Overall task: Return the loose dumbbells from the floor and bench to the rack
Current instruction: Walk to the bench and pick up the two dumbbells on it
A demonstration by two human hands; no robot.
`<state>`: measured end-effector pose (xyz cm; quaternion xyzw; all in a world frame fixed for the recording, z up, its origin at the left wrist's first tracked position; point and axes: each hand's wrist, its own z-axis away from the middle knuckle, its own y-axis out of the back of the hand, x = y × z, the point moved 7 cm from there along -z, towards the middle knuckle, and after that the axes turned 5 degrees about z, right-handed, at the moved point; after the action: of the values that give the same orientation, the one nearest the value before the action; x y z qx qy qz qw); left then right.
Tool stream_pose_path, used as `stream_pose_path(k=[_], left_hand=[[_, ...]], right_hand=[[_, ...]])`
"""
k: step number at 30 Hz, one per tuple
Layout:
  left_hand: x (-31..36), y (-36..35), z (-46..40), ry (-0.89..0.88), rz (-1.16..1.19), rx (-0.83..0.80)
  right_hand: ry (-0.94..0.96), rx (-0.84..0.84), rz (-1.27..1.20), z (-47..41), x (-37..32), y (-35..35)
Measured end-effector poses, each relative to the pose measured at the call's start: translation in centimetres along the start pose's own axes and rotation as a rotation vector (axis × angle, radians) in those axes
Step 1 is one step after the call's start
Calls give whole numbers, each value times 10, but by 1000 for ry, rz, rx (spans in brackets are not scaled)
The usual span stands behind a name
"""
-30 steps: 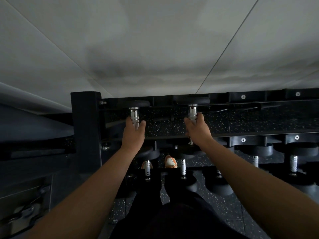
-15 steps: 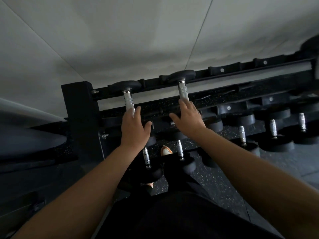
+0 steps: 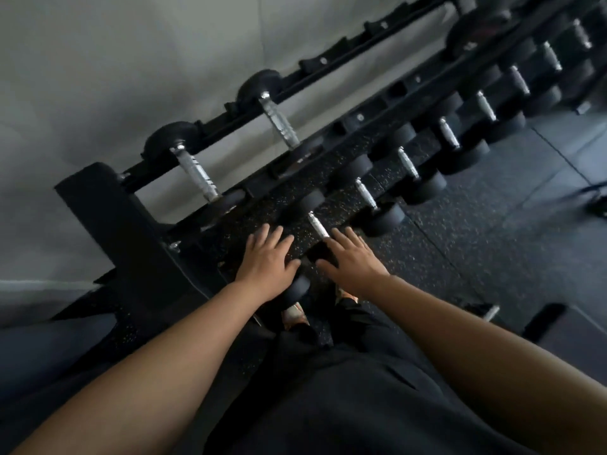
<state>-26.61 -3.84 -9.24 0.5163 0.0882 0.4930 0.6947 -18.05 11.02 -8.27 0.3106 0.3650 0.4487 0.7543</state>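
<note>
A black dumbbell rack [image 3: 98,205] runs from lower left to upper right along the grey wall. Two black dumbbells with chrome handles lie on its top tier, one at the left end [image 3: 197,174] and one beside it [image 3: 279,123]. My left hand [image 3: 267,262] and my right hand [image 3: 349,261] hover with fingers spread below that tier, holding nothing. Between them shows the chrome handle of a lower-tier dumbbell [image 3: 318,226]. Several more dumbbells [image 3: 446,133] fill the lower tier to the right.
Speckled black rubber flooring [image 3: 492,244] spreads to the right of the rack. My dark shorts and orange-white shoes [image 3: 294,315] are directly below my hands. A dark object lies on the floor at the lower right [image 3: 542,320].
Both hands have let go of the two top-tier dumbbell handles and drawn back toward me, fingers now spread. The view has tilted and swung to the right.
</note>
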Motion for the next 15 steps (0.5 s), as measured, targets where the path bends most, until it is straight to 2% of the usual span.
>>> stream_pose_path(k=[3,7,15], left_hand=[[22,-35,5,-65,-66,-166],[66,-74,12,-142,-156,-306],[211,-160,39,-374,-324,-476]], right_hand=[[-95,-25,-60,45,32,-33],[-262,-31,-179,112,78,-73],[-573,44,-407,263,167,-150]])
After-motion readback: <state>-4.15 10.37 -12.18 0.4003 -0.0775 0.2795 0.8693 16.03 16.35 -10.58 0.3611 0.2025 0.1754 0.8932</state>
